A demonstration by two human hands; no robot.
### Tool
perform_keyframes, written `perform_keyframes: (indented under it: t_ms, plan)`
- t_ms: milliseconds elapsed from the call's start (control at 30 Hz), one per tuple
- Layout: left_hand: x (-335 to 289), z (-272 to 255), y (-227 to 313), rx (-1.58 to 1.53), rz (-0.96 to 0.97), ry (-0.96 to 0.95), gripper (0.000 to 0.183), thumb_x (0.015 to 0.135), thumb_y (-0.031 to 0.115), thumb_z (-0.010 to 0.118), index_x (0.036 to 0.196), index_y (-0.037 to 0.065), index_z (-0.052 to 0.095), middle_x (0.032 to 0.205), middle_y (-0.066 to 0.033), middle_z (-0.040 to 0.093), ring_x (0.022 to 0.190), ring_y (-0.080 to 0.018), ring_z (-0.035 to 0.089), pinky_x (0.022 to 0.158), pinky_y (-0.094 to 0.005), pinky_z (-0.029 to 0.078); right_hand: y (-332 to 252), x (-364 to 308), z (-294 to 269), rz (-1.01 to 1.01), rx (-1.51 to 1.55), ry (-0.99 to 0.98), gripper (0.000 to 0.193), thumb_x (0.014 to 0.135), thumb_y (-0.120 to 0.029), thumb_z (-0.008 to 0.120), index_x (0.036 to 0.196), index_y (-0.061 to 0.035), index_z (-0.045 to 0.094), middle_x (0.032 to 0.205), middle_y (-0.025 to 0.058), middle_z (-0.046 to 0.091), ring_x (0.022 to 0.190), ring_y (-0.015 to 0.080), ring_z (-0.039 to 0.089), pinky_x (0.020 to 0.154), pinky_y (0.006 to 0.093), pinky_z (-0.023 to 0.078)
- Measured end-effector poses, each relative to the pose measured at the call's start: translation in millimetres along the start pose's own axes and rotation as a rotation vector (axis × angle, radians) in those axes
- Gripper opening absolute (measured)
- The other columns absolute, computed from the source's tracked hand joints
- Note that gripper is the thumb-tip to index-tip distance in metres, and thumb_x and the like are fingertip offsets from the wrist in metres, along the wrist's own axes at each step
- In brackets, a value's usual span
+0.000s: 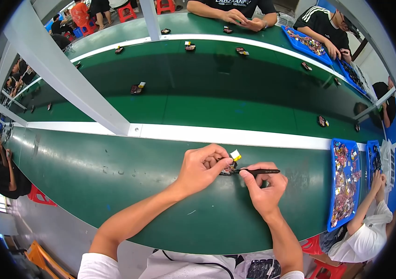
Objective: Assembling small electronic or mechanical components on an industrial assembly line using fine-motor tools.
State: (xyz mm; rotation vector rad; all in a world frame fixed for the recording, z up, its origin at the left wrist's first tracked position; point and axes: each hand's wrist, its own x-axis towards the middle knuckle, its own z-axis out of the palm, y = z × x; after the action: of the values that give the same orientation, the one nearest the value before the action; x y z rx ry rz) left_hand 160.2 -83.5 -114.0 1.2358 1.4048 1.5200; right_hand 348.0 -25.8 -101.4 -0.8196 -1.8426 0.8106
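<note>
Our left hand (202, 165) pinches a small dark part (228, 171), its grip drawn narrow, and a white-and-yellow tab (235, 156) stands up just beyond it. Our right hand (266, 186), to the right and slightly nearer us, closes thumb and fingers around a slim black tool (266, 171); the tool's tip points left toward the part, though we cannot tell whether the two touch. The part is between our two hands, over the green tabletop (137, 160); whether it rests there, we cannot tell. Well to the right of our right hand sits a blue tray (331, 217) filled with multicoloured pieces (344, 181). Past that tray, a co-worker's hands (378, 182) are close to a second blue tray (368, 156). Beyond both our hands runs a white rail (198, 133), and behind it a green belt (235, 111) bears a dark module (136, 88), forward and left of our left hand, and a round module (322, 121), forward and right of our right hand.
</note>
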Motion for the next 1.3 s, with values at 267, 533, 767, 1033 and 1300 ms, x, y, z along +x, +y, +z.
perform_keyframes:
  t_ms: [267,533,767,1033,1300]
  plan:
    - [0,2,-1,0.001,0.023,-0.013,0.009,0.092,0.003,0.074,0.096,-0.004,0.069,0.073,-0.0054,0.072,0.052,-0.003,0.058,0.047,-0.019,0.042,7,-1,-4,0.143,0.085,-0.022,0.016,0.079,0.0,0.084,0.075,0.0018,0.069,0.073,0.0016,0.069,0.043,0.0005,0.039,0.043,0.0225,0.026]
    - [3,-4,4,-0.244,-0.182,-0.171,0.014,0.095,0.004,0.07,0.107,-0.003,0.069,0.086,-0.0077,0.073,0.06,-0.0072,0.063,0.049,-0.0203,0.045,7,6,-14,0.427,0.448,-0.085,0.015,0.087,0.004,0.077,0.095,0.0014,0.066,0.071,-0.0003,0.064,0.056,0.0002,0.05,0.051,0.0188,0.035]
    - [7,-13,0,-0.361,-0.179,-0.306,0.025,0.097,0.005,0.068,0.122,-0.001,0.066,0.098,-0.0093,0.073,0.069,-0.0114,0.069,0.051,-0.0219,0.046,2,10,-22,0.577,0.575,-0.098,0.015,0.089,0.004,0.074,0.1,0.0034,0.064,0.088,0.0106,0.072,0.079,0.013,0.072,0.07,0.0216,0.054]
    - [8,-11,-2,-0.312,-0.207,-0.346,0.027,0.098,0.001,0.065,0.124,-0.004,0.064,0.1,-0.0129,0.072,0.074,-0.016,0.072,0.053,-0.0229,0.052,4,3,-21,0.489,0.544,-0.085,0.015,0.087,0.004,0.077,0.097,0.0026,0.065,0.083,0.0062,0.071,0.062,0.0036,0.058,0.056,0.018,0.043]
    - [9,-13,0,-0.388,-0.218,-0.327,0.028,0.101,0.003,0.062,0.126,-0.006,0.063,0.1,-0.0156,0.072,0.08,-0.0214,0.075,0.057,-0.0269,0.058,3,-8,-8,0.194,0.357,0.047,0.014,0.082,0.005,0.081,0.089,0.0009,0.07,0.084,0.0073,0.075,0.052,-0.0008,0.045,0.047,0.0169,0.03]
